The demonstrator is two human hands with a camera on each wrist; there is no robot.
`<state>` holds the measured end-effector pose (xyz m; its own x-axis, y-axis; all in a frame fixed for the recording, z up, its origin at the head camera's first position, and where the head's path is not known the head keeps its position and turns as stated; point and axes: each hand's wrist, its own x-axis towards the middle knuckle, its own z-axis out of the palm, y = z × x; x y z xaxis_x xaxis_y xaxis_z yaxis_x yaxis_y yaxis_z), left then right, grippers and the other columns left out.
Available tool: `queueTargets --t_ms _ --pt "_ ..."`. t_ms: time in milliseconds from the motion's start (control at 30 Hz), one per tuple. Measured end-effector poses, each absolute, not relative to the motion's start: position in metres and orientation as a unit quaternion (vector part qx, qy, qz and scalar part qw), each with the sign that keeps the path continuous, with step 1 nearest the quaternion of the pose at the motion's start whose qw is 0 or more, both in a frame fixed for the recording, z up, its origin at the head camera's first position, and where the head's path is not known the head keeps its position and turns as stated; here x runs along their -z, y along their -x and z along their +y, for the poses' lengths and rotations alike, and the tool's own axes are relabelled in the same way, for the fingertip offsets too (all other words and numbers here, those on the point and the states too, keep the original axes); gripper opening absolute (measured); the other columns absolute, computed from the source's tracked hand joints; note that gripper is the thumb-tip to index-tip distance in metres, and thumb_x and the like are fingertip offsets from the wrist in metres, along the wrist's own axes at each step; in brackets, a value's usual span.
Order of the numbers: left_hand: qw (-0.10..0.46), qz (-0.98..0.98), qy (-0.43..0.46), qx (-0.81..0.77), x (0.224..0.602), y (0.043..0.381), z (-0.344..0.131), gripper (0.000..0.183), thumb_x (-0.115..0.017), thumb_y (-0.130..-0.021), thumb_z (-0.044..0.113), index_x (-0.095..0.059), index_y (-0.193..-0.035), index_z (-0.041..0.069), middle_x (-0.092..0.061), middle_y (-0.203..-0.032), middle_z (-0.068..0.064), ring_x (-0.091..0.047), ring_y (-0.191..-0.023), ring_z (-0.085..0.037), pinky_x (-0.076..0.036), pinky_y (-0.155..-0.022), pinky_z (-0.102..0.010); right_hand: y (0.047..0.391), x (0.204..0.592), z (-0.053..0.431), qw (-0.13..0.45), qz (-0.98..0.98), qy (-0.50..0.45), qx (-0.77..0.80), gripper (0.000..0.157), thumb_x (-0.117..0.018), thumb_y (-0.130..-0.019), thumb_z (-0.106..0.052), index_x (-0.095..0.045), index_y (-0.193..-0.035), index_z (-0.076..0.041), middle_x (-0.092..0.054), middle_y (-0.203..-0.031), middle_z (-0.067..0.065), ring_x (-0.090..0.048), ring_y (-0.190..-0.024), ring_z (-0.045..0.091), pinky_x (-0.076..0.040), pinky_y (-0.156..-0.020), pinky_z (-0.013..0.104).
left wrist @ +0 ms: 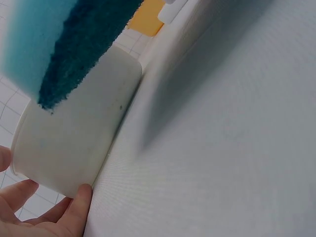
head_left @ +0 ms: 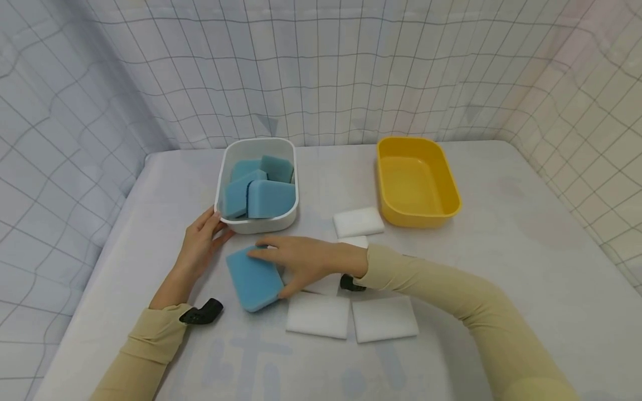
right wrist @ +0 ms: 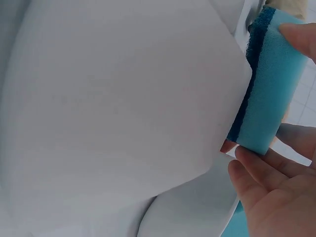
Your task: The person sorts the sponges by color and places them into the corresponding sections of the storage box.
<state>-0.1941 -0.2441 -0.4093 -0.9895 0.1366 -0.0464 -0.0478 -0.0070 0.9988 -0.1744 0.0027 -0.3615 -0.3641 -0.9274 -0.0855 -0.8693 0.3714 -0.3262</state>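
My right hand (head_left: 301,260) holds a blue sponge (head_left: 254,281) over the table, thumb on one edge and fingers on the opposite edge. In the right wrist view the sponge (right wrist: 274,84) shows a darker, rough scouring layer on its underside. At the near left corner of a white plastic tub (head_left: 261,225), my left hand (head_left: 198,245) rests its fingertips against the wall and rim. The left wrist view shows these fairly straight fingers (left wrist: 79,210) touching the tub's outer side (left wrist: 79,138). Several blue sponges (head_left: 271,199) lie piled inside the tub.
A yellow tub (head_left: 421,218) stands at the back right. Several flat white pads lie mid-table, including one by the yellow tub (head_left: 358,222) and two in front (head_left: 318,315) (head_left: 385,319); my right hand and forearm partly cover others. Gridded white curtains (head_left: 326,72) hang around the table.
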Motion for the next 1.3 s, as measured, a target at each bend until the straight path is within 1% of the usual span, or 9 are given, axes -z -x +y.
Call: queueTargets --t_ms 100,267,467,567,667,767,867,1100,1300 --pt "0.066 0.701 -0.030 -0.709 0.409 0.194 -0.245 0.062 -0.040 -0.099 0.038 -0.018 -0.151 0.010 -0.040 -0.140 -0.005 -0.051 -0.108 0.005 -0.050 -0.088 -0.011 0.175 0.360 0.004 0.124 0.819 0.546 0.123 0.086 -0.072 -0.079 -0.043 -0.030 -0.147 -0.012 -0.031 -0.147 0.008 -0.041 -0.129 0.015 -0.038 -0.110 0.025" --pt "0.066 0.707 -0.032 -0.703 0.409 0.194 -0.245 0.061 -0.040 -0.099 0.038 -0.019 -0.151 0.011 -0.035 -0.145 -0.009 -0.051 -0.110 0.005 -0.049 -0.089 -0.010 0.177 0.355 0.007 0.101 0.816 0.550 0.146 0.085 -0.073 -0.078 -0.041 -0.032 -0.146 -0.010 -0.033 -0.146 0.009 -0.043 -0.127 0.015 -0.039 -0.109 0.024" --pt "0.068 0.716 -0.032 -0.694 0.410 0.194 -0.246 0.062 -0.040 -0.099 0.041 -0.020 -0.151 0.013 -0.050 -0.127 0.009 -0.054 -0.105 0.005 -0.050 -0.085 -0.010 0.180 0.347 0.010 0.082 0.809 0.551 0.186 0.083 -0.073 -0.078 -0.036 -0.033 -0.145 -0.008 -0.032 -0.147 0.008 -0.043 -0.126 0.016 -0.040 -0.108 0.024" --pt "0.075 0.722 -0.016 -0.688 0.409 0.194 -0.246 0.065 -0.039 -0.098 0.044 -0.017 -0.151 0.012 -0.045 -0.138 -0.003 -0.051 -0.107 0.006 -0.048 -0.084 -0.007 0.181 0.344 0.011 0.075 0.809 0.550 0.194 0.084 -0.073 -0.078 -0.035 -0.032 -0.145 -0.007 -0.031 -0.147 0.010 -0.043 -0.127 0.017 -0.041 -0.108 0.025" --pt "0.082 0.727 0.002 -0.681 0.408 0.194 -0.246 0.067 -0.039 -0.097 0.046 -0.016 -0.151 0.013 -0.029 -0.152 -0.011 -0.045 -0.115 0.003 -0.046 -0.084 -0.005 0.183 0.340 0.012 0.059 0.812 0.547 0.193 0.085 -0.074 -0.077 -0.036 -0.031 -0.146 -0.008 -0.033 -0.145 0.011 -0.043 -0.127 0.018 -0.041 -0.107 0.025" --pt "0.084 0.726 0.011 -0.683 0.406 0.195 -0.245 0.068 -0.039 -0.097 0.047 -0.015 -0.151 0.014 -0.021 -0.156 -0.013 -0.042 -0.122 0.001 -0.045 -0.084 -0.003 0.187 0.336 0.012 0.037 0.819 0.540 0.191 0.086 -0.075 -0.077 -0.037 -0.032 -0.146 -0.008 -0.034 -0.144 0.010 -0.043 -0.127 0.018 -0.042 -0.106 0.025" --pt "0.083 0.719 0.013 -0.690 0.406 0.196 -0.246 0.068 -0.040 -0.097 0.046 -0.016 -0.151 0.013 -0.022 -0.155 -0.012 -0.045 -0.118 0.003 -0.046 -0.084 -0.004 0.192 0.331 0.013 0.015 0.824 0.532 0.194 0.085 -0.075 -0.077 -0.038 -0.033 -0.145 -0.008 -0.035 -0.143 0.010 -0.042 -0.126 0.018 -0.042 -0.106 0.025" --pt "0.074 0.708 0.028 -0.702 0.405 0.195 -0.245 0.069 -0.043 -0.096 0.045 -0.018 -0.151 0.011 -0.042 -0.138 -0.004 -0.050 -0.101 0.010 -0.048 -0.080 -0.005 0.201 0.324 0.014 -0.027 0.819 0.527 0.224 0.084 -0.077 -0.075 -0.036 -0.037 -0.142 -0.004 -0.038 -0.141 0.012 -0.044 -0.125 0.020 -0.041 -0.107 0.024" --pt "0.077 0.700 0.025 -0.710 0.405 0.194 -0.244 0.066 -0.042 -0.098 0.040 -0.017 -0.150 0.008 -0.050 -0.107 0.021 -0.053 -0.097 0.011 -0.050 -0.079 -0.006 0.204 0.322 0.015 -0.039 0.828 0.512 0.224 0.084 -0.077 -0.075 -0.035 -0.038 -0.142 -0.003 -0.038 -0.141 0.014 -0.042 -0.128 0.022 -0.041 -0.107 0.026"
